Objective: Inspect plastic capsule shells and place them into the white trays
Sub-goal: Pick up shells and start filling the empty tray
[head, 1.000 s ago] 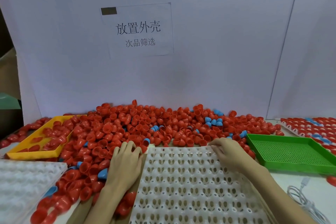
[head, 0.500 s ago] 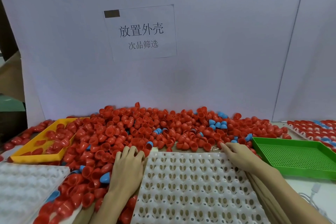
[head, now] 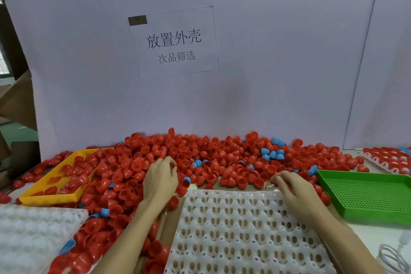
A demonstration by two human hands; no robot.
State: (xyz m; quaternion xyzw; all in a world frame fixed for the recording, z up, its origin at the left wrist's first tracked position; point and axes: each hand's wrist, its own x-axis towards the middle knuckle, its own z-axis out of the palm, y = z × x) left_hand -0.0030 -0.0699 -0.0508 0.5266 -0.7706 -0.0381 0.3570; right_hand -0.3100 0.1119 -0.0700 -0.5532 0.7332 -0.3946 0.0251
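Capsule shells (head: 224,158), mostly red with a few blue ones mixed in, were heaped all across the back of the worktop (head: 367,233) against a white backboard (head: 266,73), which had a paper sign (head: 173,40) with printed characters stuck on it. In the head view, the white tray (head: 240,229) with its rows of empty pockets sat front and centre, no shells in it that I could see. The left hand (head: 161,181) was down in the pile just left of the tray's far corner, fingers curled into the red shells, though honestly I couldn't tell if it actually had one pinched. The right hand (head: 293,191) rested over the tray's far right corner, fingers bent with the tips at the pile's edge; same deal, couldn't make out a grip. A yellow tray (head: 44,197) half buried in shells sat to the left, a second white tray (head: 33,233) in front of it, and a green mesh tray (head: 367,195) to the right. A white cable (head: 393,253) coiled at the bottom right.
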